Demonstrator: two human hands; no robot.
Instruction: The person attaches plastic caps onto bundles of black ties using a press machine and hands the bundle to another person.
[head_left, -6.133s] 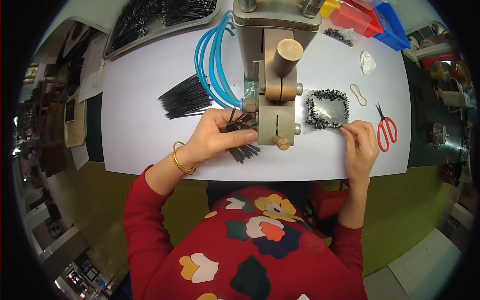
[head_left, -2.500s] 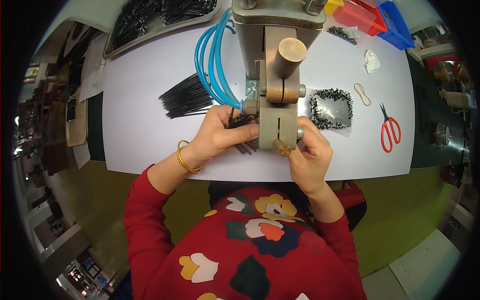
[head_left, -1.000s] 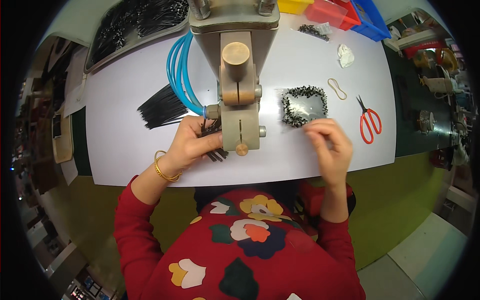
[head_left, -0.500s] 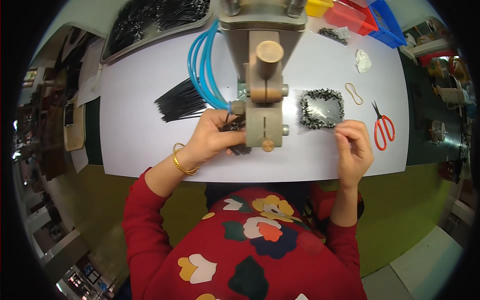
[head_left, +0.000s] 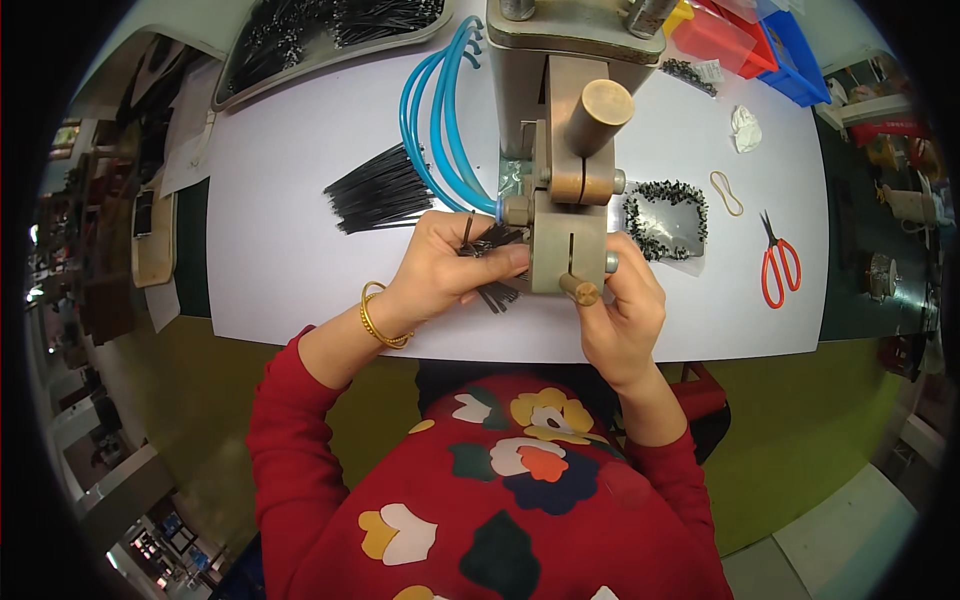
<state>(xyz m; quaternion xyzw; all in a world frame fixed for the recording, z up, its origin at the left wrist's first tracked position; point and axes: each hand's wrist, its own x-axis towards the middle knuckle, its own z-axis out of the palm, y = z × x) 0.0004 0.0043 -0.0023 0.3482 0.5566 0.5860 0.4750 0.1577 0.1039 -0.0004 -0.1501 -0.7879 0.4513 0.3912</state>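
My left hand [head_left: 445, 265] is closed around a bunch of thin black wires [head_left: 497, 294], whose ends stick out below and above the fingers, at the left side of a metal press head [head_left: 568, 240]. At the press head's right side is my right hand [head_left: 628, 315], with bent fingers drawn together. Its fingertips are partly hidden behind the metal, and what they hold cannot be made out. To the right of the press lies a clear plastic bag [head_left: 667, 225] with small black parts around its edges. More black wires [head_left: 380, 190] lie fanned out to the left.
Blue air hoses [head_left: 438, 125] loop down beside the press. A metal tray [head_left: 330, 55] of black wires stands at the back left. Red-handled scissors [head_left: 780, 270], a rubber band [head_left: 727, 193] and crumpled white paper [head_left: 745, 130] lie right. Blue [head_left: 795, 65] and red bins [head_left: 715, 38] stand behind.
My right hand has moved left from the edge of the plastic bag to the press head. My left hand still grips the wires by the press. The whole view has shifted slightly.
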